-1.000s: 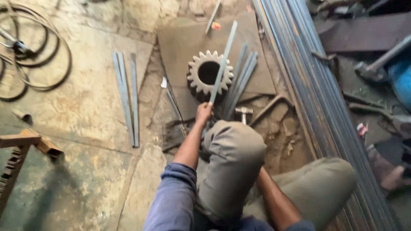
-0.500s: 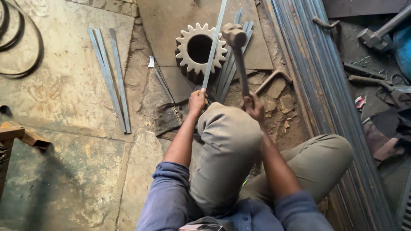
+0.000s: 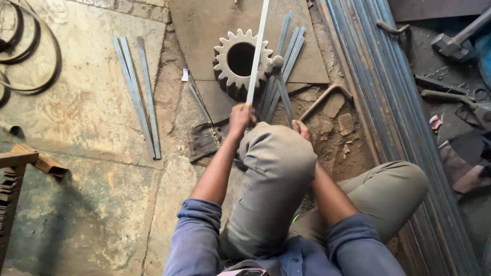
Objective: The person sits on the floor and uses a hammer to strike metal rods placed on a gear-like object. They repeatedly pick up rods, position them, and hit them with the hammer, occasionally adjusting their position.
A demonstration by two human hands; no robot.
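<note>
Metal strip (image 3: 257, 48) (across gear (image 3: 240, 61)) in left grip (image 3: 240, 116); right grip (image 3: 303, 130) clasps hammer (image 3: 281, 84).

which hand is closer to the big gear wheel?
Left. The left hand grips the flat metal strip just below the gear wheel. The right hand holds the hammer handle lower and further to the side.

Single view, head-worn camera. Looks steeply down from above the squatting person's own knees and forearms, facing forward over the workshop floor. Near range: sleeves fill the lower edge, the toothed gear wheel (image 3: 241, 62) sits upper centre, the long steel bars (image 3: 399, 128) run along the right side.
</note>
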